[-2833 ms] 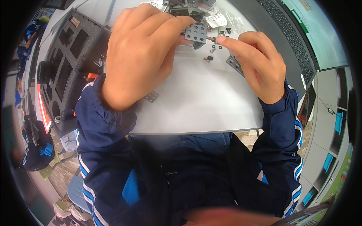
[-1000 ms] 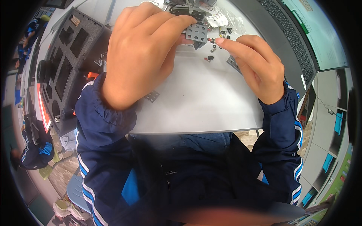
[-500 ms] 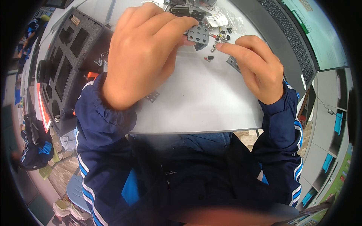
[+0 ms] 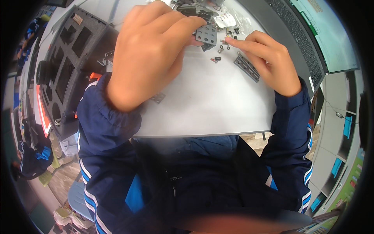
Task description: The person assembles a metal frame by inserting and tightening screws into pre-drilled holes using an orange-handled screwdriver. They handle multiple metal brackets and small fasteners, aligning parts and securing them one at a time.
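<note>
My left hand [image 4: 152, 58] is closed, gripping a grey perforated metal bracket [image 4: 206, 34] between thumb and fingers above the white table. The bracket has rows of round holes and a bent lower flange. To its right, my right hand [image 4: 269, 58] stretches its index finger to a small screw [image 4: 223, 41] among loose hardware; its other fingers are curled and its thumb is hidden. Small black rings [image 4: 228, 48] lie just below that fingertip. A black spacer [image 4: 217, 58] sits nearer to me, beside a little reddish-tipped screw. Under my right hand lies a slotted grey metal bar [image 4: 247, 68].
A laptop [image 4: 290, 43] takes up the right side of the table. At left stands an open case with foam cut-outs [image 4: 70, 58]. Clear plastic bags [image 4: 242, 21] and dark parts crowd the far edge. Another perforated plate [image 4: 157, 97] lies by my left cuff.
My right hand has moved slightly away from me, uncovering more of the slotted bar. Small rings and screws near its fingertip have shifted. My left hand keeps hold of the bracket.
</note>
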The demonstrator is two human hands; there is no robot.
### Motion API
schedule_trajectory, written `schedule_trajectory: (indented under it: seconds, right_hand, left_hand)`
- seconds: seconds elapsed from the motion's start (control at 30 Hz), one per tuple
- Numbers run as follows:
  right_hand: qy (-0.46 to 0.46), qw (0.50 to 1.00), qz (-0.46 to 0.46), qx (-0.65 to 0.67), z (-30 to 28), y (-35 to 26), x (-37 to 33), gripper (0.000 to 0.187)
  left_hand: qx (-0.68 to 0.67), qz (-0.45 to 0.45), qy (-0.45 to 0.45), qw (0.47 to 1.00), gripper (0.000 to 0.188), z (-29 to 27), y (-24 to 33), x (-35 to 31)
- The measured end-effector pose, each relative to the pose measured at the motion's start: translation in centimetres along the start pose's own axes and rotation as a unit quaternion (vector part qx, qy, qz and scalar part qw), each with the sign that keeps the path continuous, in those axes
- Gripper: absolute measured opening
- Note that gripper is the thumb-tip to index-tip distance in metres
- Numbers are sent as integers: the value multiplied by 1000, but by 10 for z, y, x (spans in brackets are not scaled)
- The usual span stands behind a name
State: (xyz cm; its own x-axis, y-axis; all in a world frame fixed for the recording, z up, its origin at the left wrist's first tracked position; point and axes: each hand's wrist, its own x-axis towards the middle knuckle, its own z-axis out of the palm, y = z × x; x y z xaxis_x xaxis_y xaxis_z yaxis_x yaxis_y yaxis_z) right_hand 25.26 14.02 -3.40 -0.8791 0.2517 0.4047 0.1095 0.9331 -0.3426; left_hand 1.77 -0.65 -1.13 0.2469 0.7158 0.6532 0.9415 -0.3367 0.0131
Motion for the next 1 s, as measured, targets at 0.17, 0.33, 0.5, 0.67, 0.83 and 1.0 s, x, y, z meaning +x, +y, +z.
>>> schedule_trajectory:
  seconds: [0.17, 0.33, 0.5, 0.67, 0.83, 1.0]
  right_hand:
    - [-93, 995, -21, -38, -15, 8, 12, 27]
    - [-147, 977, -80, -129, -25, 4, 30, 28]
    - [-171, 946, -112, -252, -34, -7, 47, 22]
    - [-241, 922, -95, -287, -44, -20, 59, 18]
    - [-277, 914, -84, -286, -39, -28, 67, 16]
    - [-277, 922, -72, -261, -36, -30, 66, 20]
  left_hand:
    - [12, 7, 5, 1000, 35, 0, -1, -2]
    - [19, 35, 31, 999, 27, 5, -5, -4]
    - [-47, 10, 85, 995, 29, 12, -2, -8]
    - [-37, 18, 84, 996, 28, 14, -4, -10]
    - [-28, 25, 87, 995, 27, 16, -6, -11]
    - [-45, 17, 89, 995, 27, 14, -4, -10]
